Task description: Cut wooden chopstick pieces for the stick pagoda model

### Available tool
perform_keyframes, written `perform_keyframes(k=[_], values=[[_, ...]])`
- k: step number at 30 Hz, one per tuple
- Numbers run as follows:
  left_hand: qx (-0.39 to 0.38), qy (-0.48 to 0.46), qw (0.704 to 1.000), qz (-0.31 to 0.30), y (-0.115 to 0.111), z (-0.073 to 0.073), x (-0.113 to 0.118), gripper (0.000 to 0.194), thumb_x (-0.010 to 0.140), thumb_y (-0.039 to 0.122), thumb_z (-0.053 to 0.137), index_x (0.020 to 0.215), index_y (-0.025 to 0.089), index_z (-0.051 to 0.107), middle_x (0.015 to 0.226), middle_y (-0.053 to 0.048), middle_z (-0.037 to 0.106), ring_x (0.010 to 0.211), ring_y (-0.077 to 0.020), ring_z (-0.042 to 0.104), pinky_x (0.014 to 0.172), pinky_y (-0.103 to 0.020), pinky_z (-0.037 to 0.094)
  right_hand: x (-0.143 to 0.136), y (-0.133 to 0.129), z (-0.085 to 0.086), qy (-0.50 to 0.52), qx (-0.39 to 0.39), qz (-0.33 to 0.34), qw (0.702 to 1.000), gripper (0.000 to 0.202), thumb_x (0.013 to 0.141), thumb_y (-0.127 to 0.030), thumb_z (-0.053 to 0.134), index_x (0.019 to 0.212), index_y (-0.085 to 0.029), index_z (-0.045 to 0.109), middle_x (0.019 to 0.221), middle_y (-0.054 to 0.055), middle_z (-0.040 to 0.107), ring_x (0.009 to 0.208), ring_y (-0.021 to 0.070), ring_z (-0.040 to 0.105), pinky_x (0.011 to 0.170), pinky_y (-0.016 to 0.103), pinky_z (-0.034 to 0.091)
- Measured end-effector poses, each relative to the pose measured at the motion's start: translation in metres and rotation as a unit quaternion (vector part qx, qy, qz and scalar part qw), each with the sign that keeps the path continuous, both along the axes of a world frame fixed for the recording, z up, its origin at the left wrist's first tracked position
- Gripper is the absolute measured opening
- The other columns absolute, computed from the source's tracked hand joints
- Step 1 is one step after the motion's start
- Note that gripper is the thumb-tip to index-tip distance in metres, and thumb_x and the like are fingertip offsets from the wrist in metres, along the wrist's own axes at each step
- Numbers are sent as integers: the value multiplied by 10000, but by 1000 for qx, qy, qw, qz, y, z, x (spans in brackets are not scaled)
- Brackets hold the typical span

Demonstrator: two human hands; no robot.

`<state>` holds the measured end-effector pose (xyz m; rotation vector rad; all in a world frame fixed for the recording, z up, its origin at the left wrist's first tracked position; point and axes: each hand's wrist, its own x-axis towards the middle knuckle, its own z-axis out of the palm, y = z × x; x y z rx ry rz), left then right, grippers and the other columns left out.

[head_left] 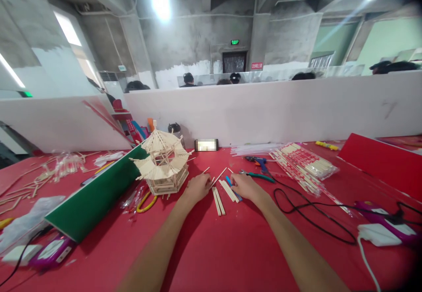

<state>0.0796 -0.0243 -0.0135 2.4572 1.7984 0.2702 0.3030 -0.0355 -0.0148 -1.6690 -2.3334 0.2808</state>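
My left hand is closed, its fingertips pinching a thin wooden stick that slants up to the right. The tip of another stick shows just beyond its knuckles. Opposite, my right hand is curled closed, with a short stick end poking out past its fingers. Below the hands lie two small groups of sticks, a left bunch and a right bunch. A blue strip lies partly under the right fingers. Left of my left hand stands a pagoda-shaped stick model.
A green board leans beside the model, near yellow-handled scissors. To the right are a glue gun, green-handled pliers, bagged sticks and a looping black cable. A phone stands by the white partition.
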Motion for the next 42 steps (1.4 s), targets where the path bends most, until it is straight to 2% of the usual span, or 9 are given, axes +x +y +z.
perform_keyframes(k=[4,10,15,18,22,26,31,36,42], values=[[16,-35,999,-7,7,-2,-14,172,891,208,477,983,195,621,1002,-100,699,916,-211,663,760,-271,443,3,0,-3,-45,8,-1,999,118,812,-128,542,909,-181,585,888,78,696,810,201,627,582,266,232],[-2,-43,999,11,16,-13,-26,167,887,265,498,973,189,619,961,-100,699,861,-207,669,740,-273,447,9,2,-6,-55,13,-8,998,170,797,-93,520,918,-185,594,908,80,697,839,199,627,585,268,234],[-23,-31,999,7,14,-10,-21,146,865,258,516,936,184,621,932,-96,697,850,-211,670,718,-270,440,9,1,-3,-36,23,-13,999,106,840,-231,576,939,-208,608,919,59,694,835,192,619,611,254,275],[-22,-34,999,-7,9,-5,-16,175,873,324,516,931,190,613,929,-89,689,825,-208,659,683,-267,431,6,-1,0,-18,33,-13,999,114,851,-287,589,935,-215,618,919,52,693,834,186,618,627,247,298],[-14,-32,999,-29,3,-3,-14,211,857,372,537,976,208,596,971,-82,664,827,-204,642,676,-269,422,2,-4,2,1,47,-10,999,100,865,-285,579,923,-219,628,919,43,700,824,175,623,635,239,316],[-30,-8,999,-28,2,-3,-14,140,847,317,540,915,209,599,967,-77,650,826,-197,643,691,-265,426,0,-2,1,9,58,-10,998,101,871,-293,568,898,-218,630,895,38,702,803,171,623,639,238,323],[-16,28,999,6,1,-3,-10,128,851,269,500,853,192,602,951,-100,655,826,-224,657,668,-283,432,-1,0,0,18,75,-11,997,123,887,-288,535,878,-213,633,892,46,696,831,171,621,693,234,349],[-38,30,998,30,-1,1,-8,140,814,250,513,762,182,624,880,-110,675,782,-247,669,619,-289,434,-3,1,-1,37,75,-11,996,138,895,-275,519,872,-202,634,897,50,692,844,162,621,713,225,359],[-39,31,998,45,-1,3,-6,236,854,327,492,797,170,659,909,-147,689,826,-277,678,670,-322,468,-3,2,-1,60,80,-8,995,136,888,-260,514,849,-197,628,860,36,687,802,153,612,701,228,356]])
